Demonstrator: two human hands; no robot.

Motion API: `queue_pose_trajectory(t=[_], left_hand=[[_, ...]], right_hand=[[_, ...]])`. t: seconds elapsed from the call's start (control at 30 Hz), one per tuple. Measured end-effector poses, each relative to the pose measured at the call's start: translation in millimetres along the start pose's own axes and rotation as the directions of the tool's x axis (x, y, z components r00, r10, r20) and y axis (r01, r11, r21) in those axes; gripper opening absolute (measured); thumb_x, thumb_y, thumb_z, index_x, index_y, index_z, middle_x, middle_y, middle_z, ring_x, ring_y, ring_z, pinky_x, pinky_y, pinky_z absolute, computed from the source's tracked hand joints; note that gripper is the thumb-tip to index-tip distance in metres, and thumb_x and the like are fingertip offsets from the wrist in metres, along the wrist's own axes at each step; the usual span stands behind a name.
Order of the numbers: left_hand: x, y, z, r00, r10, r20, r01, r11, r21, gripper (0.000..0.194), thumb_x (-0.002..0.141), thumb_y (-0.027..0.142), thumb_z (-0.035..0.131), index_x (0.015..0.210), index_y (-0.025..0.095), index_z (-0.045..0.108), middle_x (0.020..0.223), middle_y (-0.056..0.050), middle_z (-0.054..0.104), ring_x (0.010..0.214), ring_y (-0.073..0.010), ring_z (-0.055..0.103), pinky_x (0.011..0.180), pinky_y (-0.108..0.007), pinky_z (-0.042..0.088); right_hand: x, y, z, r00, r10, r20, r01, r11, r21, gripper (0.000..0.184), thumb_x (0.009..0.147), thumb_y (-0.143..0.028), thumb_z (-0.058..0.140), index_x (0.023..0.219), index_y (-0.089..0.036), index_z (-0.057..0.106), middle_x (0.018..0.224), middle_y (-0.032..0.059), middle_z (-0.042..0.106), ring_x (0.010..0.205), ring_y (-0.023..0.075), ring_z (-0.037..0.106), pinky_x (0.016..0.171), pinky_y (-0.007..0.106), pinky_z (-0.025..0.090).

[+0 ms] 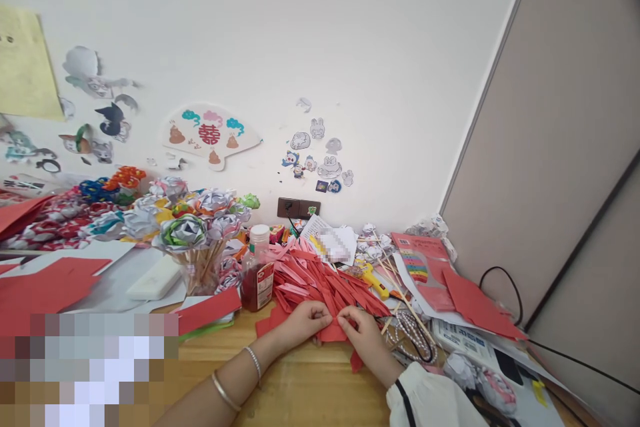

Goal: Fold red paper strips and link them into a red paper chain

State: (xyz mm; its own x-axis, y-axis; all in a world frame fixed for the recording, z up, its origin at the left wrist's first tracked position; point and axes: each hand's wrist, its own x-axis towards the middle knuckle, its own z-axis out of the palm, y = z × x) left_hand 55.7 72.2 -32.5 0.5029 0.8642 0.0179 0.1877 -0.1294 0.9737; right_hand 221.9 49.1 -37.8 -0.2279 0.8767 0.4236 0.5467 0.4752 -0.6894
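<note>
Two-handed fingertip pinch on red paper (332, 333) by left hand (307, 322) and right hand (365, 335), likely for fine control; strips (320, 273) heaped toward the far edge of the desk (305, 387), seemingly within easy reach; leftward, flowers (186, 230) stem-down in a cup (197, 282), probably against crushing.

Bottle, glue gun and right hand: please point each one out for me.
Bottle (257, 275), head view: middle of its body.
Glue gun (376, 282), head view: its yellow body.
Right hand (367, 331), head view: back of the hand.
</note>
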Motion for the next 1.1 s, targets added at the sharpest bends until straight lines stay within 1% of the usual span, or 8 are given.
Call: queue_pose_trajectory(t=[0.23,0.33,0.47,0.53,0.67,0.87,1.0,1.1], left_hand=[[2,-1,-0.8,0.996,0.089,-0.01,-0.087,0.99,0.111,0.028,0.066,0.041,0.052,0.062,0.013,0.053,0.049,0.006,0.04,0.043,-0.0065,0.038,0.039,-0.017,0.031],[2,1,-1.4,0.997,0.077,-0.012,-0.075,0.989,0.13,0.028,0.066,0.04,0.053,0.062,0.013,0.053,0.049,0.006,0.039,0.045,-0.0064,0.035,0.041,-0.017,0.03],[2,-1,-2.2,0.998,0.06,0.003,-0.06,0.992,0.115,0.028,0.066,0.04,0.053,0.064,0.013,0.054,0.053,0.005,0.042,0.048,-0.0072,0.037,0.042,-0.017,0.03],[3,-3,-2.7,0.997,0.073,0.005,-0.073,0.99,0.117,0.027,0.067,0.04,0.052,0.064,0.013,0.054,0.052,0.006,0.041,0.047,-0.007,0.036,0.043,-0.017,0.029],[5,-5,-3.4,0.99,0.143,-0.019,-0.137,0.973,0.184,0.026,0.068,0.036,0.052,0.059,0.013,0.054,0.049,0.006,0.038,0.048,-0.0066,0.032,0.045,-0.017,0.025],[4,-3,-3.7,0.989,0.149,0.001,-0.146,0.966,0.214,0.027,0.068,0.038,0.051,0.06,0.013,0.055,0.049,0.006,0.036,0.049,-0.007,0.031,0.045,-0.017,0.024],[4,-3,-4.5,0.985,0.173,0.011,-0.171,0.96,0.223,0.028,0.069,0.039,0.051,0.058,0.013,0.052,0.05,0.007,0.033,0.048,-0.0065,0.028,0.045,-0.017,0.022],[4,-3,-5.4,0.985,0.174,0.011,-0.172,0.961,0.214,0.031,0.069,0.042,0.05,0.056,0.013,0.05,0.05,0.007,0.033,0.048,-0.0066,0.028,0.045,-0.017,0.022]], right_hand=[[-2,1,0,1.0,0.002,0.009,-0.002,1.0,-0.029,0.021,0.077,-0.03,0.043,0.07,-0.017,0.058,0.063,0.0003,0.056,0.063,0.0146,0.05,0.058,0.022,0.036],[-2,1,0,1.0,0.001,0.013,0.0,0.999,-0.04,0.02,0.077,-0.028,0.042,0.069,-0.017,0.057,0.063,0.0001,0.056,0.064,0.0143,0.05,0.058,0.022,0.035],[-1,0,1,1.0,-0.007,0.008,0.008,0.999,-0.037,0.018,0.076,-0.027,0.043,0.069,-0.017,0.057,0.065,0.0002,0.057,0.064,0.0141,0.05,0.059,0.022,0.035],[-1,-1,1,1.0,-0.012,0.005,0.012,0.999,-0.039,0.018,0.076,-0.026,0.043,0.07,-0.017,0.057,0.065,0.0004,0.057,0.064,0.0141,0.05,0.059,0.022,0.035],[-1,-1,2,1.0,-0.025,0.012,0.026,0.999,-0.042,0.019,0.077,-0.027,0.043,0.07,-0.018,0.058,0.064,0.0003,0.057,0.064,0.0141,0.05,0.058,0.021,0.036],[-2,-1,2,1.0,-0.017,0.019,0.018,0.999,-0.035,0.019,0.076,-0.027,0.044,0.07,-0.018,0.06,0.064,0.0006,0.057,0.064,0.0142,0.05,0.058,0.021,0.036],[-3,-5,0,0.998,-0.019,0.054,0.02,0.999,-0.027,0.02,0.077,-0.027,0.043,0.074,-0.018,0.06,0.066,0.001,0.058,0.064,0.0146,0.052,0.059,0.022,0.037],[-3,-9,-3,0.998,-0.037,0.057,0.037,0.999,-0.002,0.021,0.079,-0.025,0.04,0.083,-0.02,0.06,0.075,0.0021,0.061,0.072,0.016,0.054,0.065,0.024,0.038]])
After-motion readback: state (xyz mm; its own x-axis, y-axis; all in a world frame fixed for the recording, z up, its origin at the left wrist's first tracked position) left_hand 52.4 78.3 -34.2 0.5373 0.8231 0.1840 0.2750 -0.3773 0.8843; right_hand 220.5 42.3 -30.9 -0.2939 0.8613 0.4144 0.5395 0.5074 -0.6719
